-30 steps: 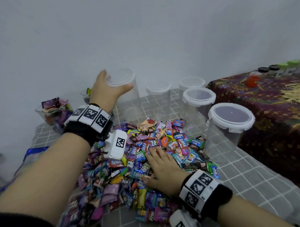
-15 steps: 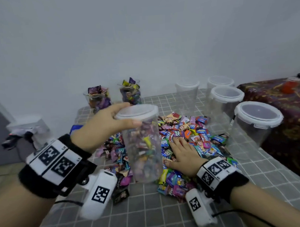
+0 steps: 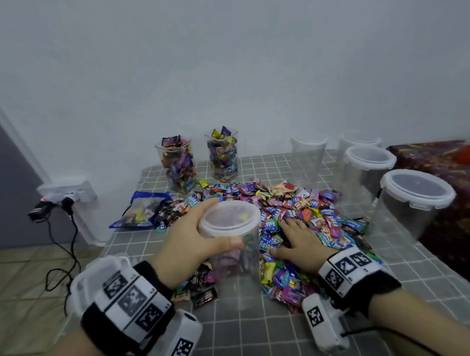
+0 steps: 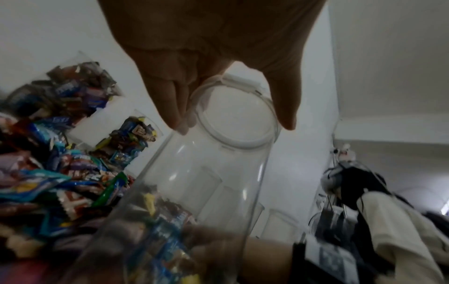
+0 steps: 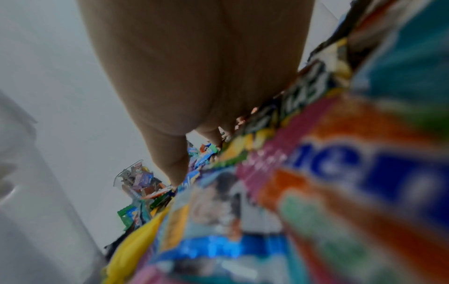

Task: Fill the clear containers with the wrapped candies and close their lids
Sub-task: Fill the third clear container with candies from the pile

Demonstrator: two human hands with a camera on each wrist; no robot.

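Note:
My left hand grips the white lid of a tall clear container, thumb on the near side and fingers on the far side. The container stands upright at the near edge of the wrapped candy pile; candies show through its wall. In the left wrist view the fingers and thumb clasp the lid rim. My right hand lies flat, palm down, on the pile just right of the container. The right wrist view shows the fingers against blurred wrappers.
Two lidless containers full of candy stand at the back. Several empty lidded containers line the right side. A blue bag lies left of the pile. A dark patterned cloth covers the right.
My left hand carried the lidded container from the back row towards me, to the near edge of the pile. The right hand stayed flat on the candies.

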